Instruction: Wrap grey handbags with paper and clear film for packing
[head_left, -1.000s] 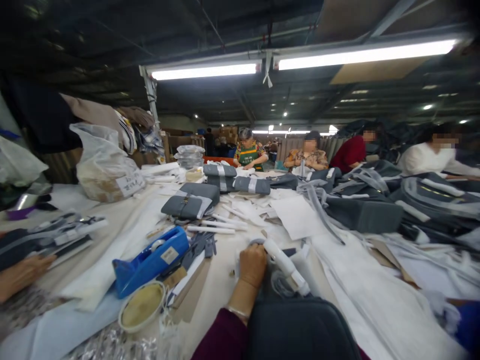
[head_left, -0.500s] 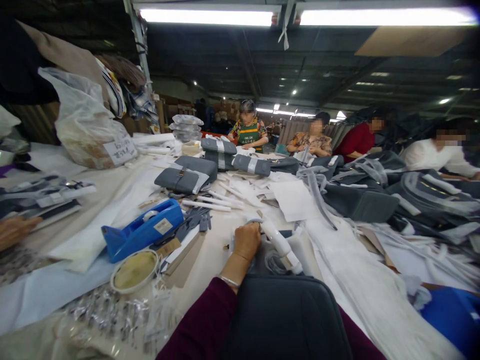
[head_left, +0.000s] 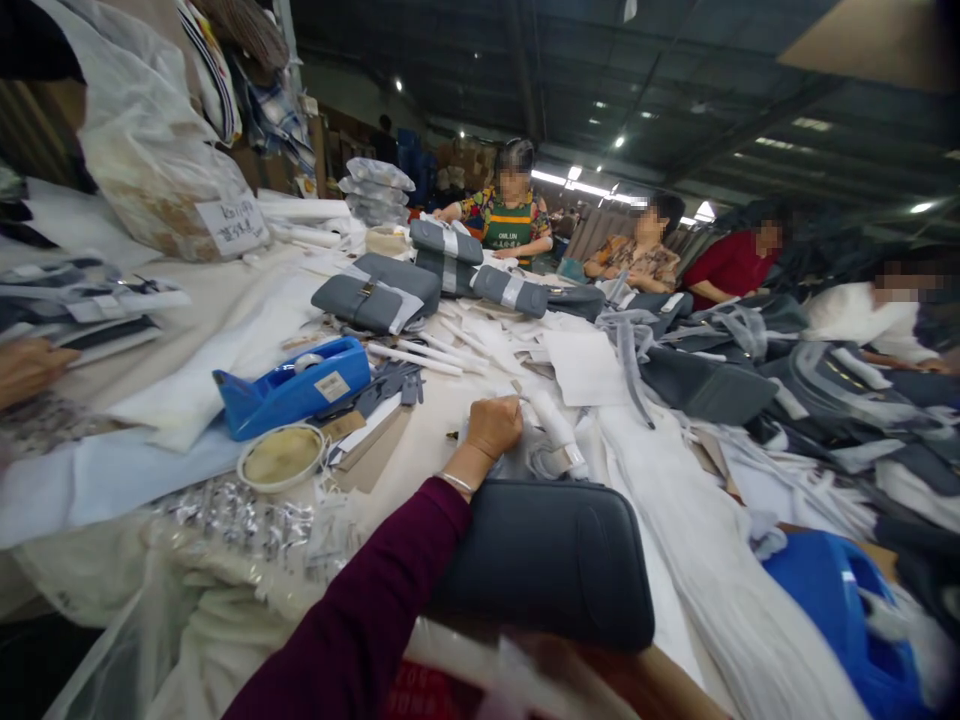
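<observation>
My left hand (head_left: 491,427), in a maroon sleeve, is closed around the end of a white paper-wrapped handle (head_left: 553,428) lying on the table. That handle runs back toward a dark grey bag (head_left: 547,560), which lies flat right in front of me, touching my forearm. White wrapping paper (head_left: 675,520) spreads out to the right of the bag. My right hand is out of sight.
A blue tape dispenser (head_left: 292,385) and a round tin (head_left: 281,458) sit left of my hand, with clear packets of metal fittings (head_left: 240,520) nearer. Finished grey bags (head_left: 379,295) are stacked further back. Another person's hand (head_left: 26,368) rests at the left edge; several co-workers (head_left: 637,250) sit across the table.
The view has tilted down, so the dark bag and my sleeve show more. My left hand keeps its grip on the white handle and has barely shifted on the table.
</observation>
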